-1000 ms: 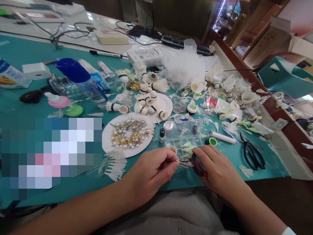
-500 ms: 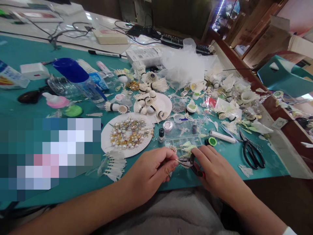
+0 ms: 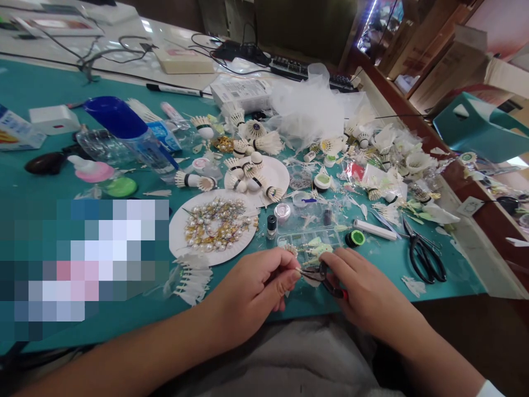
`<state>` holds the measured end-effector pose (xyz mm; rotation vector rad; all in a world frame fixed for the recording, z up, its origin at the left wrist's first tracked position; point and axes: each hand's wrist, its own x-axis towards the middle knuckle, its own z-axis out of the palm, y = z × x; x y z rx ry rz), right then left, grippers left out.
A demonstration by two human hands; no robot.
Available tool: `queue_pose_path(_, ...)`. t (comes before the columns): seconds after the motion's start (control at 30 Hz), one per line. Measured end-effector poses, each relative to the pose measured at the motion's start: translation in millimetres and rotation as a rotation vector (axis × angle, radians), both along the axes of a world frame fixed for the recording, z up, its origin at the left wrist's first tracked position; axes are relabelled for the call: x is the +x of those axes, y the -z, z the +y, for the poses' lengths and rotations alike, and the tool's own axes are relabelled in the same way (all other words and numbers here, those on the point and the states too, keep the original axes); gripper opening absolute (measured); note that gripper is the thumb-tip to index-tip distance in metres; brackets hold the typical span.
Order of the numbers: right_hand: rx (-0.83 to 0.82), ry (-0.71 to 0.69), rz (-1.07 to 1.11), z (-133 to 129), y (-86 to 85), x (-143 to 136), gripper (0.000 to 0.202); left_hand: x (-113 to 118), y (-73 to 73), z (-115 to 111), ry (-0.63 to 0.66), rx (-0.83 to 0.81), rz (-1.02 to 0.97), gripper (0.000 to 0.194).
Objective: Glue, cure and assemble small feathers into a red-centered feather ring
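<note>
My left hand [image 3: 260, 281] is closed, thumb and finger pinched on a small pale piece. A ribbed, beaded rim [image 3: 291, 251], like part of a shuttlecock, shows behind its fingertips; the fingers hide most of it. In my right hand [image 3: 355, 278] is a pair of pliers [image 3: 312, 273] with dark jaws and a bit of red on the handle. Its jaws point left and meet the pale piece at my left fingertips. Just beyond my hands lies a clear compartment box [image 3: 295, 240] with pale green feather pieces [image 3: 318, 247] on it.
A white plate [image 3: 177, 234] of beaded wire sprigs stands at left, and another plate [image 3: 281, 173] holds shuttlecocks [image 3: 248, 171]. Black-handled scissors [image 3: 425, 259] lie at right. Farther back are white netting [image 3: 308, 105] and a blue-capped bottle [image 3: 132, 132]. A pixelated patch hides the lower left.
The view has shifted slightly to the left and up. Both hands keep nearly the same pose, with the pliers still at the left fingertips.
</note>
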<state>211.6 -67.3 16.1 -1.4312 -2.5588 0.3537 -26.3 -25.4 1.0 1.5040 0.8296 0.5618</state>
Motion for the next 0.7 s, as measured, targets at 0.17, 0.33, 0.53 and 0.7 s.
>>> queue_pose_path(0.17, -0.3, 0.157, 0.384, 1.7, -9.3, 3.5, 0.031, 0.7, -0.2, 2.0, 0.021, -0.123, -0.053, 0.025)
queue_pose_path(0.33, -0.601, 0.296, 0.902, 1.9, -3.4, -9.6, 0.031, 3.0, 0.3, 2.5, 0.002, -0.196, -0.061, 0.023)
queue_pose_path(0.53, -0.702, 0.336, 1.109, 1.1, 11.0, -28.6, 0.028, 4.1, 1.1, 2.0, 0.019, -0.23, -0.072, 0.023)
queue_pose_path(0.7, -0.679, 0.321, 1.104, 0.2, 8.0, -27.7, 0.024, 4.5, 0.1, 2.1, 0.049, -0.293, -0.096, 0.02)
